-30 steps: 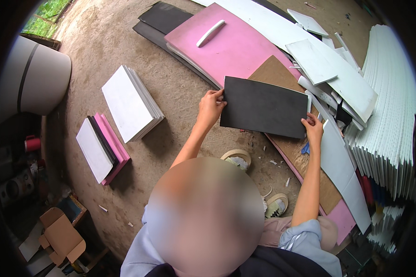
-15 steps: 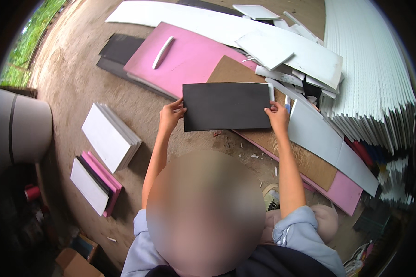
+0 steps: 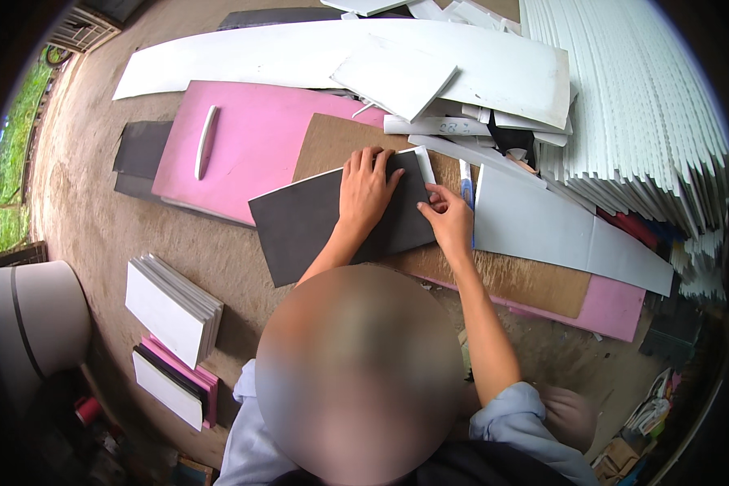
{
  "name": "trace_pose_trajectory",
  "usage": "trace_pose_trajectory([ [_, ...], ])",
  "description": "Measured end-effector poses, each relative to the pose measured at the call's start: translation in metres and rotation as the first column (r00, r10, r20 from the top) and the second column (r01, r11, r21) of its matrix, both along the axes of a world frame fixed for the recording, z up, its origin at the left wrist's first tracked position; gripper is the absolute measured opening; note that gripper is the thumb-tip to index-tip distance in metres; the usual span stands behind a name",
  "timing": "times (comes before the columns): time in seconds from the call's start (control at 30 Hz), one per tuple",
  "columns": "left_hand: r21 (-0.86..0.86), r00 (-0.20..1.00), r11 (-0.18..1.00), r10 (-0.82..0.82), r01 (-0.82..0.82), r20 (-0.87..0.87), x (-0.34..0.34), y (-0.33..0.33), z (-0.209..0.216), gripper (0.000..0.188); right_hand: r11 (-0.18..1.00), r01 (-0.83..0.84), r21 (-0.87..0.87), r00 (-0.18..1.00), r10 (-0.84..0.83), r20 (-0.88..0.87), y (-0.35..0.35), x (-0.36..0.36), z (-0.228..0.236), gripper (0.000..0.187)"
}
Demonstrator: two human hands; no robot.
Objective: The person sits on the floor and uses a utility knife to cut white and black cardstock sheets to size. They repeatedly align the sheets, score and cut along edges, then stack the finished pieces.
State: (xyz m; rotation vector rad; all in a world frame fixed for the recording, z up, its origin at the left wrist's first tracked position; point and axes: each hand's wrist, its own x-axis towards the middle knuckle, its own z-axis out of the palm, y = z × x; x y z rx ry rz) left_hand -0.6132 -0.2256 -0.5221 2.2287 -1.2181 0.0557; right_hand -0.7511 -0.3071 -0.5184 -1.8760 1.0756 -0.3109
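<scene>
A black foam sheet [image 3: 324, 223] lies tilted over a brown board [image 3: 535, 279], its left end reaching past the board. A white edge [image 3: 424, 164] shows from beneath its right end. My left hand [image 3: 364, 190] rests on top of the black sheet with fingers spread. At the right edge, my right hand [image 3: 449, 215] pinches the sheet between thumb and fingers; the exact contact is partly hidden. Just right of that hand lies a slim blue-and-white tool [image 3: 466, 190], its kind unclear.
A pink sheet [image 3: 243, 130] bearing a white strip [image 3: 206, 142] lies beyond. Long white sheets [image 3: 243, 61] and offcuts cover the far side. A tall white sheet stack [image 3: 624, 97] stands right. Small stacks of white pieces [image 3: 166, 312] and pink, black and white pieces [image 3: 170, 385] lie left.
The black sheet has come down from both hands onto the brown board and turned. My left hand has shifted from its left edge onto its top. The view has swung right.
</scene>
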Motion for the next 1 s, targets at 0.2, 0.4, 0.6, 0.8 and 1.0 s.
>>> trace_pose_trajectory([
  [0.2,0.006,0.999,1.0,0.03,-0.03,-0.015,0.0,-0.005,-0.003,0.029,0.997,0.07,-0.016,0.995,-0.068,0.067,0.002,0.002,-0.006,0.036],
  [0.4,0.028,1.0,0.999,0.025,-0.025,-0.001,0.002,-0.004,-0.002,0.028,0.997,0.073,-0.034,0.993,-0.07,0.09,0.005,0.005,-0.006,0.034],
  [0.6,0.049,0.999,0.999,0.013,-0.015,0.051,0.002,-0.007,-0.001,0.029,0.994,0.086,-0.061,0.989,-0.078,0.125,-0.007,-0.008,0.003,0.028],
  [0.8,0.08,0.995,0.997,0.005,-0.013,0.102,-0.002,-0.006,0.0,0.036,0.794,-0.199,-0.574,0.933,-0.026,-0.359,-0.016,-0.036,0.016,0.039],
  [1.0,0.1,0.996,0.995,0.009,-0.019,0.092,-0.001,-0.005,-0.001,0.039,0.846,-0.235,-0.478,0.876,-0.03,-0.482,-0.007,-0.03,0.022,0.043],
])
